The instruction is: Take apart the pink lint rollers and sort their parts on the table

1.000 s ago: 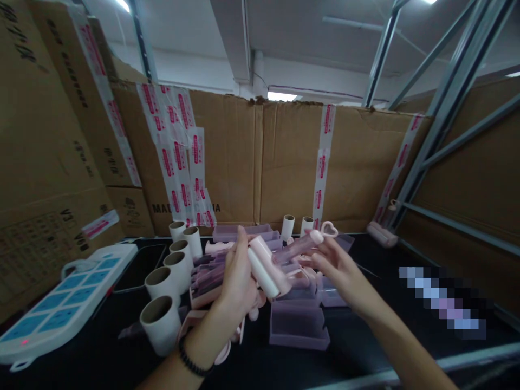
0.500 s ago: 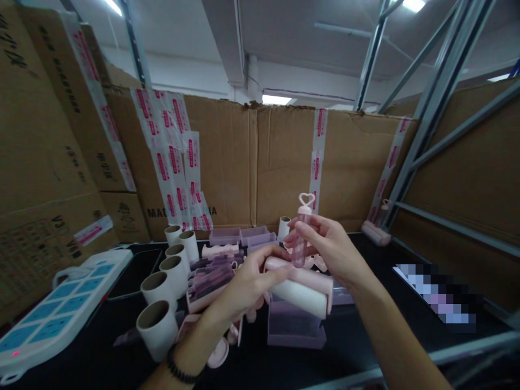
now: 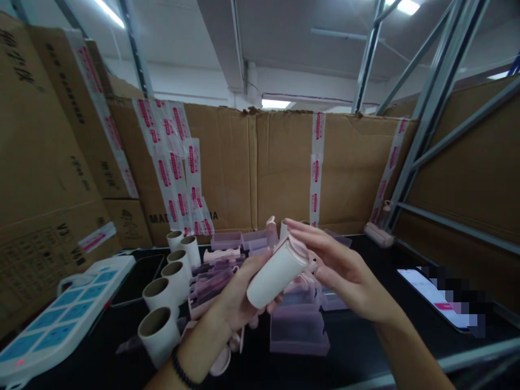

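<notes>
A white roll [image 3: 276,273] in a pink holder is tilted in front of me. My left hand [image 3: 244,287] is wrapped round it from the left and below. My right hand [image 3: 341,265] is at the roll's upper right end, fingers stretched over it and thumb below; a small pink piece shows between thumb and fingers, partly hidden. Behind my hands a pink heart-topped tube is mostly hidden. Below the roll lies a translucent purple tray [image 3: 299,330]. Several purple and pink parts [image 3: 211,281] lie left of my left hand.
Several white cardboard-core rolls [image 3: 158,330] stand at the left, beside a white power strip [image 3: 69,309] with blue sockets. A phone [image 3: 436,298] lies at the right. A pink roller [image 3: 378,234] rests at the back right. Cardboard walls [image 3: 284,162] and metal posts surround the black surface.
The roll and its holder have turned, with their right end now up. The heart-topped tube no longer shows upright in my right hand, which has moved lower and opened its fingers over the roll's end.
</notes>
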Motion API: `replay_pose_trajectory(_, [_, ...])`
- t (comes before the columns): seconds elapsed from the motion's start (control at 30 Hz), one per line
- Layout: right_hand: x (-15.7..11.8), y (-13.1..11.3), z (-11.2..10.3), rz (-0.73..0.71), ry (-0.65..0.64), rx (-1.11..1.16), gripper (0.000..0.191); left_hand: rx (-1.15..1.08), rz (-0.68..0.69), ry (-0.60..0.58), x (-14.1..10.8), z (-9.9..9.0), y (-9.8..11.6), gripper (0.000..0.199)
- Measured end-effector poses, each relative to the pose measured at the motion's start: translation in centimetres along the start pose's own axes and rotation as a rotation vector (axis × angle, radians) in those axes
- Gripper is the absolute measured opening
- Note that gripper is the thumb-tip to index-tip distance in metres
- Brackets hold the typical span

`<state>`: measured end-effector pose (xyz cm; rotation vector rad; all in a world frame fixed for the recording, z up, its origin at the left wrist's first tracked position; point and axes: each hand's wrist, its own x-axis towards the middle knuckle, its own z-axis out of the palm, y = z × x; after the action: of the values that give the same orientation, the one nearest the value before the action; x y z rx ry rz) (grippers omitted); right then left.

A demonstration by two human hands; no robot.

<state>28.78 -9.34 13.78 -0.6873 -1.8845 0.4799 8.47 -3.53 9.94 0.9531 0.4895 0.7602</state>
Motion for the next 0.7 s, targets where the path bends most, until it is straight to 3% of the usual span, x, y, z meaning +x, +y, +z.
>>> replay_pose_trajectory(0.13, [-0.6,-1.7,0.7,-0.137,-0.045,-0.101,0.036,0.002,-0.106,-0.101,-0.7,-0.2,0.1,0.05])
replay_pose_trajectory(0.27, [-0.1,-2.4,0.6,-0.175,-0.063,-0.122,0.029,0.05,-0.153,-0.041,-1.1,0.2,0.5,0.047])
replay_pose_trajectory(0.4, [0.1,-1.9,0.5,-0.244,-0.04,-0.268,0.032,0.102,-0.156,-0.045,-0.3,0.1,0.8,0.058])
replay_pose_trajectory(0.47, [0.2,-1.6,0.7,-0.263,0.034,-0.343,0.032,0.121,-0.055,-0.04,0.1,0.1,0.9,0.062])
replay_pose_trajectory(0.53, [0.6,-1.5,0.9,-0.232,0.129,-0.398,0.029,0.205,0.162,0.033,0.1,0.4,1.1,0.062])
replay_pose_trajectory(0.63, [1.4,-1.6,1.4,-0.11,0.22,-0.423,0.022,0.552,0.573,0.158,-0.9,1.3,1.4,0.054])
replay_pose_trajectory(0.7, [1.7,-1.7,1.8,-0.042,0.235,-0.401,0.019,0.835,0.756,0.176,-1.7,2.1,1.5,0.045])
